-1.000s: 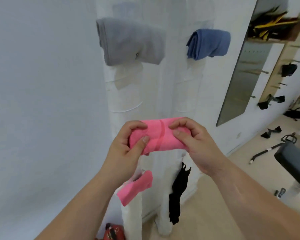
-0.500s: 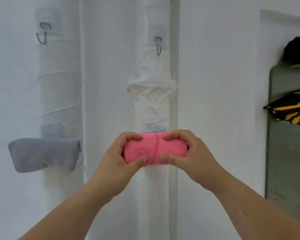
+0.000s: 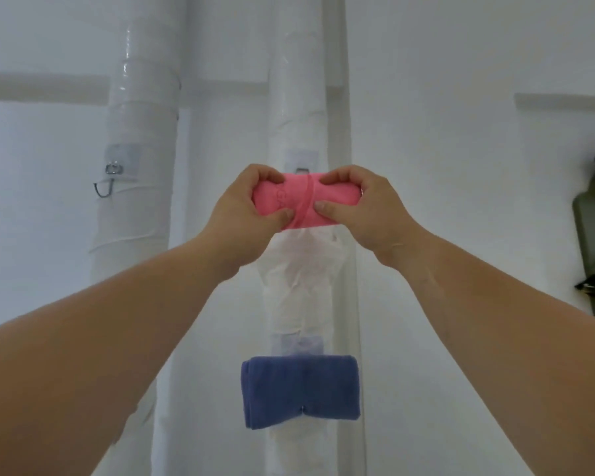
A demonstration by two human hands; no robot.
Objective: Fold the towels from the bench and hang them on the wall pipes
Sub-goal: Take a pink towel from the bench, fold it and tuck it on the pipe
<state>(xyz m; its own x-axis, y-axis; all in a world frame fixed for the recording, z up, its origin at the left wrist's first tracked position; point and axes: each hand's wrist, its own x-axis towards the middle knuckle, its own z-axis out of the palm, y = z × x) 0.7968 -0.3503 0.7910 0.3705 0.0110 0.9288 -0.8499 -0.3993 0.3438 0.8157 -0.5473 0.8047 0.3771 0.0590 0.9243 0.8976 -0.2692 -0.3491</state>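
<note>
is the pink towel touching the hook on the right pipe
Cannot tell: the head view has the pink towel covering most of the hook, hiding any contact.

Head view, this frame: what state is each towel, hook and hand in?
pink towel: folded, held up in front of the right pipe.
blue towel: folded, hanging lower on the right pipe.
left hook: bare.
right hook: mostly hidden behind the pink towel.
left hand: grips the pink towel's left end.
right hand: grips its right end.

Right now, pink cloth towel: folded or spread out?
Folded: the pink cloth towel is a compact bundle, left hand and right hand gripping its ends.
</note>
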